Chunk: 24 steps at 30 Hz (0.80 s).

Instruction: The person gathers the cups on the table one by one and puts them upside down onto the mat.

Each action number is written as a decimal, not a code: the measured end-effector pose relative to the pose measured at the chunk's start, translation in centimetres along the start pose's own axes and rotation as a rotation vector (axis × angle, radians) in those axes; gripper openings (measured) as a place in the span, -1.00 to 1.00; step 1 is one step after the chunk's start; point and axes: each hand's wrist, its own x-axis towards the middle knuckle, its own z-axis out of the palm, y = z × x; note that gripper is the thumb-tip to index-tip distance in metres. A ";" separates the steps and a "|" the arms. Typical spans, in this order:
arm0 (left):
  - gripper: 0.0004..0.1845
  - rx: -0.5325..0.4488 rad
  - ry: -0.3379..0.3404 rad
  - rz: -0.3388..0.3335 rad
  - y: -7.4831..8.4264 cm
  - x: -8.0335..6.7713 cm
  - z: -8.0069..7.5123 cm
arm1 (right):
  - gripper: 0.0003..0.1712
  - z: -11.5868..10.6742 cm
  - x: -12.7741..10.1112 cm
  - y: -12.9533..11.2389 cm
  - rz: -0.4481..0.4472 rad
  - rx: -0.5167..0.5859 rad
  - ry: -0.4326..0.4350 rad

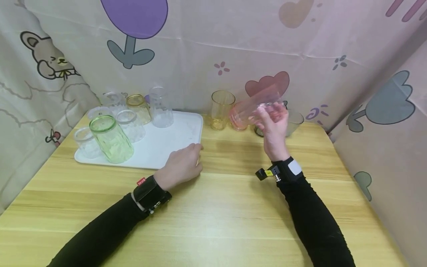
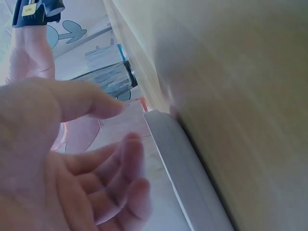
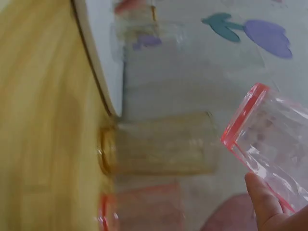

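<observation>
My right hand (image 1: 276, 129) holds a pink-tinted glass (image 3: 279, 144) tilted above the table, its pink-edged end pointing left. Under it, another pink glass (image 1: 238, 121) stands on the table beside a tall amber glass (image 1: 222, 111). My left hand (image 1: 181, 165) is at the near right corner of a white tray (image 1: 186, 128), its fingers loosely curled. The left wrist view shows a gap between thumb and fingers, with the tray rim (image 2: 180, 178) just past them. On the tray's left half stand a green glass (image 1: 113, 142), a smaller amber glass (image 1: 141, 111) and several clear glasses (image 1: 161, 113).
A grey-tinted glass (image 1: 294, 122) stands behind my right hand, partly hidden by it. The wooden table (image 1: 227, 215) ends at a patterned curtain (image 1: 200, 48) close behind the glasses. Another curtain (image 1: 383, 148) hangs along the right side.
</observation>
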 end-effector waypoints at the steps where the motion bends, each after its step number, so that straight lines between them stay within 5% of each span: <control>1: -0.43 -0.005 0.024 0.004 0.0 0.0 0.0 | -0.46 0.2 -0.2 0.2 0.004 -0.008 -0.021; 10: -0.17 -0.084 0.283 0.053 0.0 0.2 0.2 | -0.46 1.8 -2.8 1.9 0.090 -0.076 -0.176; 16: -0.02 -0.117 0.424 0.099 0.1 0.4 0.3 | -0.11 2.6 -4.3 3.1 0.170 -0.069 -0.216; 24: 0.03 -0.181 0.564 0.254 0.1 0.6 0.4 | -0.15 3.5 -5.7 3.8 0.207 -0.089 -0.320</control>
